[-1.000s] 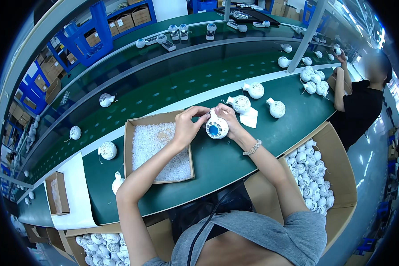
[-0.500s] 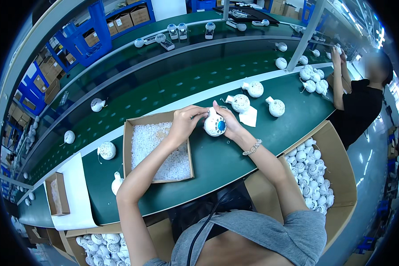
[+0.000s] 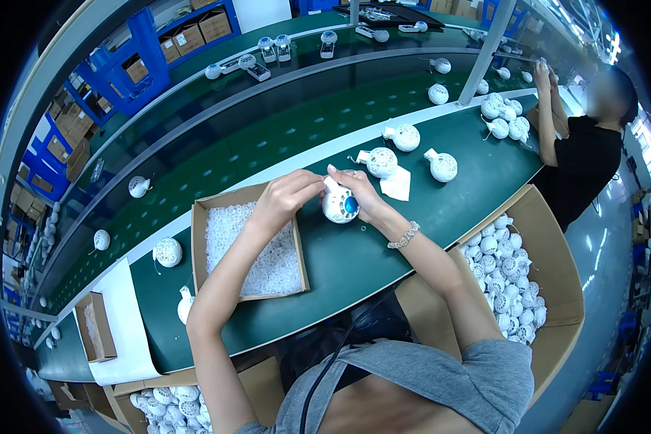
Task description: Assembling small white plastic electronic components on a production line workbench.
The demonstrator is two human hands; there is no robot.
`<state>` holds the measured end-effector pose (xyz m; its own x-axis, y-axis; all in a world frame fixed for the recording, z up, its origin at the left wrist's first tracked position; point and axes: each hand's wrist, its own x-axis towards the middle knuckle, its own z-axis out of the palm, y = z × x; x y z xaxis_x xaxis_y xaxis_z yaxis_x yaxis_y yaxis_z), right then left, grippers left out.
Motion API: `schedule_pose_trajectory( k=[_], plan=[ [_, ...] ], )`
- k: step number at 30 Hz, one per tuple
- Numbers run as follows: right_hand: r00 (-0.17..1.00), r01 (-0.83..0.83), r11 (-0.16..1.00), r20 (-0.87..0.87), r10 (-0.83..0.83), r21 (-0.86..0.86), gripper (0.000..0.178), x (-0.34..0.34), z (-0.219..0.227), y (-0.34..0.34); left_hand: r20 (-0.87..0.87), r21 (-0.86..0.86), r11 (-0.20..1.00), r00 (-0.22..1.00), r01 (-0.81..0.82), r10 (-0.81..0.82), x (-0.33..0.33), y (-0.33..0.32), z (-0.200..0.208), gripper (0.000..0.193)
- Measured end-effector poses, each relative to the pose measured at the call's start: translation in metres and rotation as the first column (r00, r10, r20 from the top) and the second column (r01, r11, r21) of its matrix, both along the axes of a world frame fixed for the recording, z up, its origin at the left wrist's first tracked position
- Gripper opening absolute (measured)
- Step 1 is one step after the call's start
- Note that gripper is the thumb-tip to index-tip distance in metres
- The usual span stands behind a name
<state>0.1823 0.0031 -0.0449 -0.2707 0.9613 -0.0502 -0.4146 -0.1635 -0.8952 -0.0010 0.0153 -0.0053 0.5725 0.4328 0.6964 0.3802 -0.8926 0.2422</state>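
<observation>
A white ball-shaped device point(image 3: 338, 205) with a short neck and a blue round centre is held above the green work surface. My right hand point(image 3: 364, 195) wraps round its right side, thumb up by the neck. With fingertips pinched together, my left hand point(image 3: 286, 195) meets the neck from the left; whatever small thing is between them is hidden. Below my left forearm, a shallow cardboard box point(image 3: 304, 269) holds many small clear pieces. To the right of my hands lie several similar devices, one point(image 3: 381, 163) beside a white paper piece point(image 3: 396, 186).
Large cartons full of white devices stand at my right point(image 3: 557, 267) and lower left point(image 3: 260, 390). A green conveyor point(image 3: 217, 155) with scattered devices runs behind the work surface. A metal post point(image 3: 488, 54) rises at the right, near a co-worker point(image 3: 582, 155) in black.
The whole view has shifted a little, so most things sit slightly farther left. Both hands keep their hold at the device, whose blue centre now faces slightly more to the right.
</observation>
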Motion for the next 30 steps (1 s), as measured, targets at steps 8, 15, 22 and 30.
schedule_pose_trajectory(
  k=[8, 15, 22, 30],
  plan=[
    [0.999, -0.011, 0.999, -0.032, 0.01, -0.038, 0.037, 0.005, 0.0, 0.003, 0.195, -0.176, 0.984, 0.98, 0.001, 0.034, 0.016, -0.004, -0.009, 0.013],
    [0.993, 0.113, 0.993, -0.015, -0.113, 0.043, 0.037, 0.01, 0.007, 0.001, 0.31, -0.814, 0.581, 0.846, 0.0, 0.434, 0.038, -0.013, 0.006, 0.011],
    [0.977, 0.141, 0.957, 0.118, -0.175, 0.254, 0.034, 0.021, -0.001, 0.005, 0.049, 0.244, 0.965, 0.995, -0.094, 0.085, 0.034, 0.006, -0.002, 0.011],
    [0.959, 0.117, 0.931, 0.203, -0.196, 0.344, 0.031, 0.049, 0.0, 0.011, 0.414, -0.767, 0.597, 0.893, 0.238, 0.177, 0.057, 0.013, -0.012, 0.013]
  ],
)
